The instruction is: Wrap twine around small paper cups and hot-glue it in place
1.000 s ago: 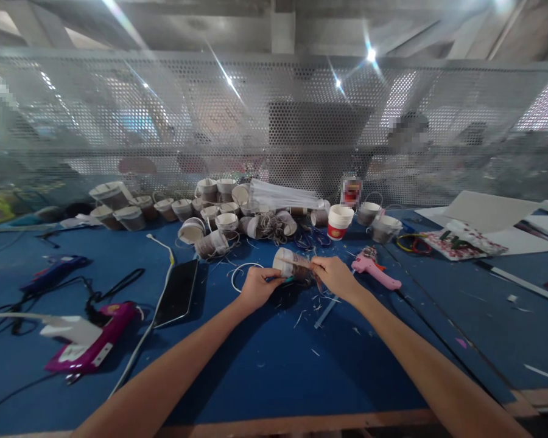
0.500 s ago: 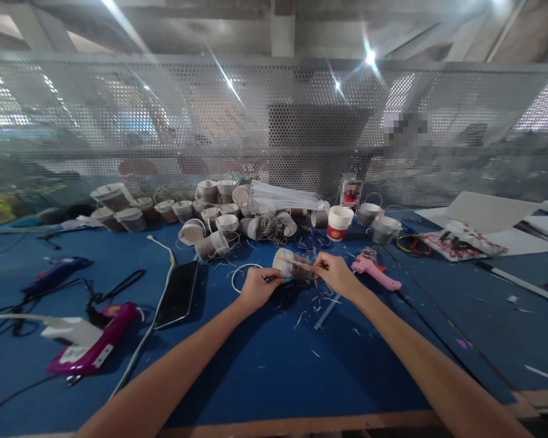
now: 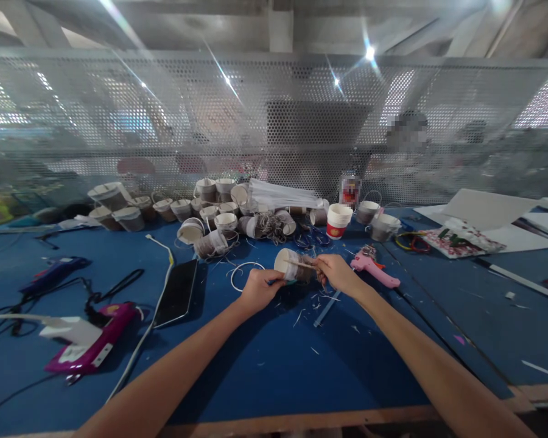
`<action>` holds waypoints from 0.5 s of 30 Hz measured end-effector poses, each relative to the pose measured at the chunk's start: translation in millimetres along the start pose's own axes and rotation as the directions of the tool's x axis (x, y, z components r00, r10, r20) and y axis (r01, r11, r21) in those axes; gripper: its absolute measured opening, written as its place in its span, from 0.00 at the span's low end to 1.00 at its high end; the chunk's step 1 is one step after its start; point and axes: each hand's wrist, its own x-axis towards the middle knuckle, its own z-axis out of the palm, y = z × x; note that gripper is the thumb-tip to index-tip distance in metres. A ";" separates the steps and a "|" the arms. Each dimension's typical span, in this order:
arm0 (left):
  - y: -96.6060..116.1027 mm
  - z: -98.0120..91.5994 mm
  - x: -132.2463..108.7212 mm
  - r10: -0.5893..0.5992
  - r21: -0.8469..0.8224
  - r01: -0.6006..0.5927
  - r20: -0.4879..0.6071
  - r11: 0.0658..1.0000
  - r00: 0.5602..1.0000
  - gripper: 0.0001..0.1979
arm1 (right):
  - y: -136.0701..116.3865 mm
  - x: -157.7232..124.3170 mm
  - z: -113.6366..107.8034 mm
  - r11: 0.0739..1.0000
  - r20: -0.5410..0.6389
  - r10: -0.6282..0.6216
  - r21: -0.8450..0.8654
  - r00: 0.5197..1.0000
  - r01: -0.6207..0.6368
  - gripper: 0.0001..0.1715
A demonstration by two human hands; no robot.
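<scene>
A paper cup wrapped in grey-brown twine [image 3: 292, 258] lies on its side, tilted, with its pale round end turned to the left. My left hand [image 3: 261, 288] grips the cup's lower left edge between thumb and fingers. In my right hand [image 3: 334, 271] is a thin wooden stick [image 3: 299, 263], pinched and laid along the cup's side, its tip pointing left. A white ring [image 3: 237, 275] rests on the table just left of the cup. Something teal shows under the cup, mostly hidden.
Several twine-wrapped cups [image 3: 182, 211] crowd the table's back. A pink glue gun [image 3: 377, 271] lies to the right, near a clear glue stick [image 3: 327, 309]. A phone [image 3: 177, 292] and a magenta power strip [image 3: 94, 347] lie left. White-and-red paper cups [image 3: 338, 220] stand behind.
The stick in my right hand has shifted slightly against the cup's side. The cup and my left hand stay nearly in place.
</scene>
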 end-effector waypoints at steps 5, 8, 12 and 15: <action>-1.4 -1.7 1.8 -0.063 0.047 0.064 -0.032 0.997 0.998 0.06 | -3.6 -0.4 -3.0 0.998 -0.051 -0.064 0.026 0.997 0.065 0.16; -0.2 -2.9 2.6 -0.066 0.031 0.066 -0.029 0.997 0.997 0.07 | -7.5 -3.0 -6.3 0.995 -0.096 -0.101 -0.001 0.990 0.101 0.19; 1.0 -3.0 2.5 -0.036 0.046 0.038 -0.027 0.998 0.999 0.07 | -9.1 -4.3 -7.2 0.997 -0.071 -0.055 0.042 0.996 0.058 0.17; 0.7 -2.4 1.8 -0.012 0.056 0.014 -0.030 0.998 0.999 0.07 | -10.7 -3.3 -5.4 0.996 -0.088 -0.090 -0.005 0.992 0.090 0.15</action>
